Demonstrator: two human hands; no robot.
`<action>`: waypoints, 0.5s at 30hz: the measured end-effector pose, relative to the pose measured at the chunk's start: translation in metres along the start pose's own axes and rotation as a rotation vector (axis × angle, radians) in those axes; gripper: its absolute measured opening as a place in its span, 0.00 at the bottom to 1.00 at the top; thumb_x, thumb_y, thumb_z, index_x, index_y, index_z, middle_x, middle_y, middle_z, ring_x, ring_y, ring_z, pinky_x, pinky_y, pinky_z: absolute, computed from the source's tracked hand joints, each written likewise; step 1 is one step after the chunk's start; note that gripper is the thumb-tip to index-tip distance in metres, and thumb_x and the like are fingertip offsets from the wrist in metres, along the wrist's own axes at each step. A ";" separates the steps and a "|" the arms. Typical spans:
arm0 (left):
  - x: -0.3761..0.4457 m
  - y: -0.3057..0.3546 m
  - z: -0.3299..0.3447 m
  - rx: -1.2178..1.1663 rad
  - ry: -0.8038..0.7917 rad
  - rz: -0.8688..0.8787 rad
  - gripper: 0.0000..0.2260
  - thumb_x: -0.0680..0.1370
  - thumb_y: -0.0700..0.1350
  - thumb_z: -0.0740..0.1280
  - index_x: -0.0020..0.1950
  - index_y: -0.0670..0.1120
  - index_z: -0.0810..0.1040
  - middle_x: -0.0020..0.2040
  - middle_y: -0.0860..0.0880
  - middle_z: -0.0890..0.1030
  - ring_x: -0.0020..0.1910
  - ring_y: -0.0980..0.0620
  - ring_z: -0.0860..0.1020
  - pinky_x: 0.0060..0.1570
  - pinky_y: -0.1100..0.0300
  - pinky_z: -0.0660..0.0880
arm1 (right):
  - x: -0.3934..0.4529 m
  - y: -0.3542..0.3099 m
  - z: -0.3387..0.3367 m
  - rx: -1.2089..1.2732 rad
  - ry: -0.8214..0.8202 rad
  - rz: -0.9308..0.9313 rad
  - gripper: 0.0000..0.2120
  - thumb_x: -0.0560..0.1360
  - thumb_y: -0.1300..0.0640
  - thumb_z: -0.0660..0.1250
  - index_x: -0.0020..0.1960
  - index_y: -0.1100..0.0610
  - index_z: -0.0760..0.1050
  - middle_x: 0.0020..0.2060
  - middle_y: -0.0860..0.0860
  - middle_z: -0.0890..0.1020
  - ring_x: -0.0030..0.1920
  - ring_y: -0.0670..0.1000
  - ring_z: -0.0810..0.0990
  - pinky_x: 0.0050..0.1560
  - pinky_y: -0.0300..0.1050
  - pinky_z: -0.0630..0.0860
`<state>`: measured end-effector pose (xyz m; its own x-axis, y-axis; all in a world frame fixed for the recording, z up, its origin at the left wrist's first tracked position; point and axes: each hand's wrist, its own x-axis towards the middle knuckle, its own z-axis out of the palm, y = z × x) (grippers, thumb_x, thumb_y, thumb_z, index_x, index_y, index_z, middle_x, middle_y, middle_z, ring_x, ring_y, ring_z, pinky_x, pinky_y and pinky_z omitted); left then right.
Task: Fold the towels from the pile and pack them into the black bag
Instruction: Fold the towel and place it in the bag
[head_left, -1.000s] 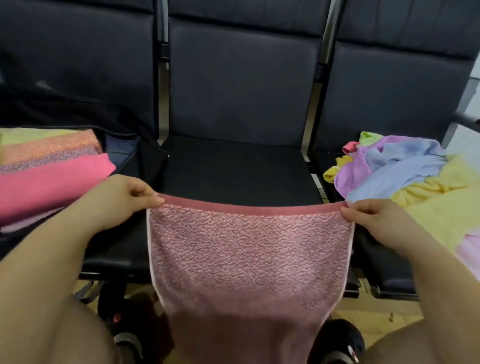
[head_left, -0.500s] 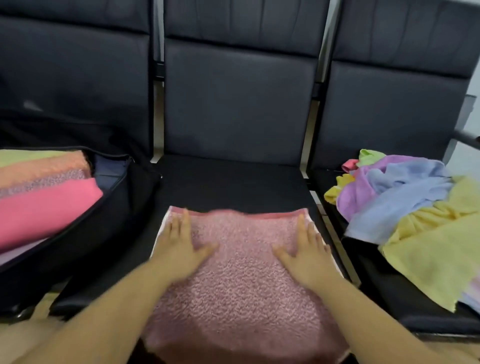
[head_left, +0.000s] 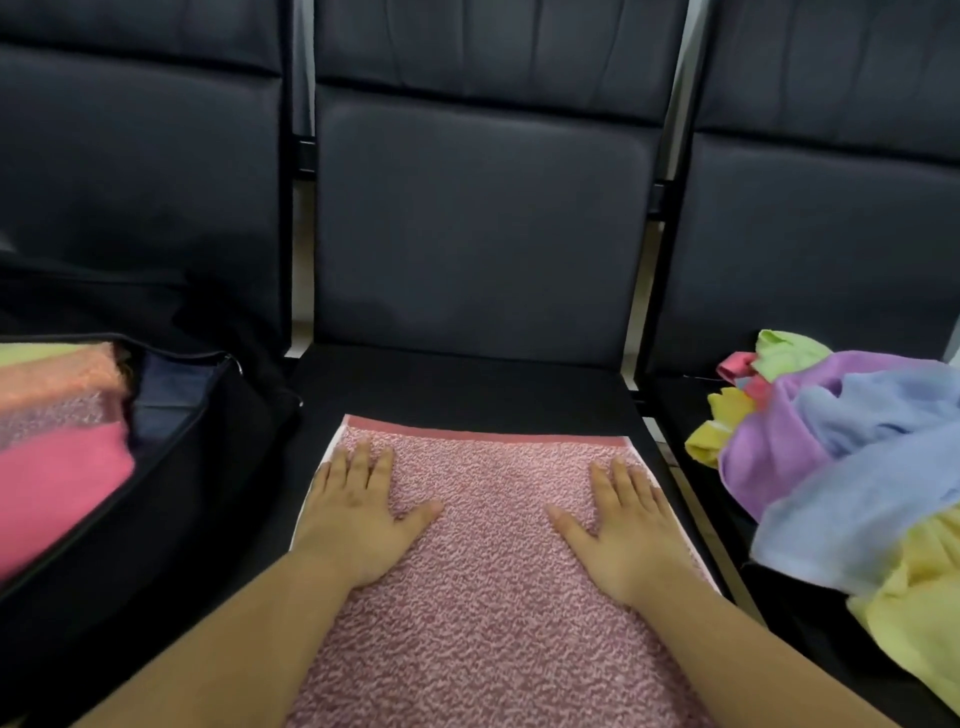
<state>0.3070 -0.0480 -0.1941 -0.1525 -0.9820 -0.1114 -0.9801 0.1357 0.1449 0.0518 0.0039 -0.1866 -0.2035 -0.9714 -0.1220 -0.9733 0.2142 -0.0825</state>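
Both hands, left (head_left: 358, 514) and right (head_left: 631, 525), lie flat with straight fingers, pressing the pink towel (head_left: 493, 597). It looks soft and light; its far corners, just beyond the fingertips, seem best for pinching.

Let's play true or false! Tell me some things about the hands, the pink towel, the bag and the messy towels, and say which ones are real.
1. Both hands lie flat on the pink towel. True: the left hand and right hand press on it with straight fingers.
2. The pink towel is spread on the middle seat. True.
3. The black bag is empty. False: folded towels in pink, orange and green already sit inside it.
4. The towel pile lies to the left of the pink towel. False: it lies on the seat to the right.
5. The right hand holds a blue towel. False: it rests on the pink towel; the blue one is in the pile.
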 end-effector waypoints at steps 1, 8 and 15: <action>0.009 0.000 -0.001 -0.003 0.004 0.007 0.45 0.68 0.74 0.38 0.78 0.50 0.38 0.78 0.46 0.38 0.77 0.47 0.38 0.74 0.51 0.37 | 0.009 0.000 0.000 -0.004 -0.002 0.011 0.48 0.66 0.26 0.33 0.78 0.53 0.37 0.78 0.54 0.40 0.77 0.53 0.37 0.74 0.50 0.36; 0.079 0.003 -0.003 -0.006 0.015 0.030 0.42 0.72 0.74 0.42 0.78 0.51 0.39 0.79 0.48 0.39 0.77 0.48 0.38 0.74 0.51 0.37 | 0.076 -0.001 0.000 -0.031 0.037 0.055 0.42 0.72 0.27 0.38 0.78 0.49 0.37 0.78 0.55 0.41 0.77 0.57 0.40 0.75 0.53 0.39; 0.135 0.008 -0.008 -0.005 0.050 0.050 0.41 0.72 0.74 0.42 0.79 0.52 0.40 0.79 0.48 0.40 0.77 0.49 0.41 0.74 0.52 0.38 | 0.129 0.000 -0.004 -0.031 0.077 0.060 0.42 0.72 0.26 0.40 0.79 0.48 0.40 0.78 0.56 0.43 0.77 0.58 0.42 0.75 0.54 0.41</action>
<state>0.2801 -0.1810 -0.2000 -0.1944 -0.9794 -0.0551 -0.9708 0.1840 0.1536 0.0256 -0.1219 -0.1981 -0.2683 -0.9621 -0.0496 -0.9616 0.2706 -0.0468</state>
